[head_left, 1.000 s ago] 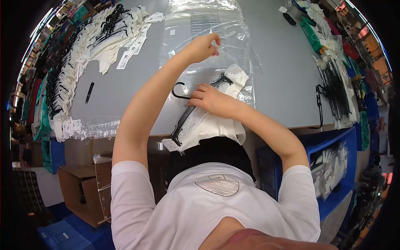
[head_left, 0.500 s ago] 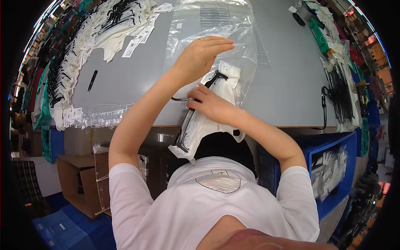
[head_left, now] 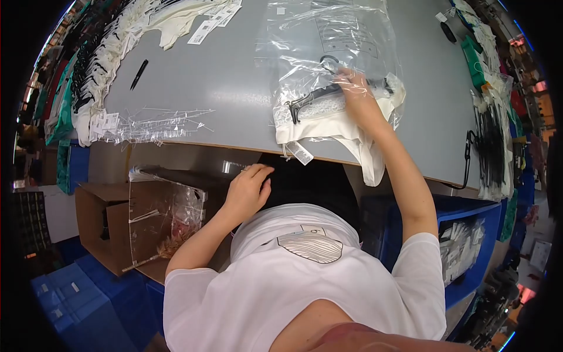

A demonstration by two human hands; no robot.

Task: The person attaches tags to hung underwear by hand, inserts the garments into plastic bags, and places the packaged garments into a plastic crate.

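My right hand reaches into a clear plastic bag, its fingers closed at the middle of a black hanger, just below the hook. A white lace-trimmed garment hangs from this hanger. Its upper part is under the film, while its lower part and a white tag stick out over the table's front edge. Low in front of my body, off the table, is my left hand. Its fingers are loosely curved, the thumb is apart, and nothing shows between them.
White garments on black hangers are piled at the left, near a black pen and clear plastic fasteners. On the right are more black hangers and a green tray. Below stand a cardboard box and a blue crate.
The hanger and garment have moved up and right into the bag's mouth with my right hand, turning nearly level. My left hand has dropped from above the bag to near my lap.
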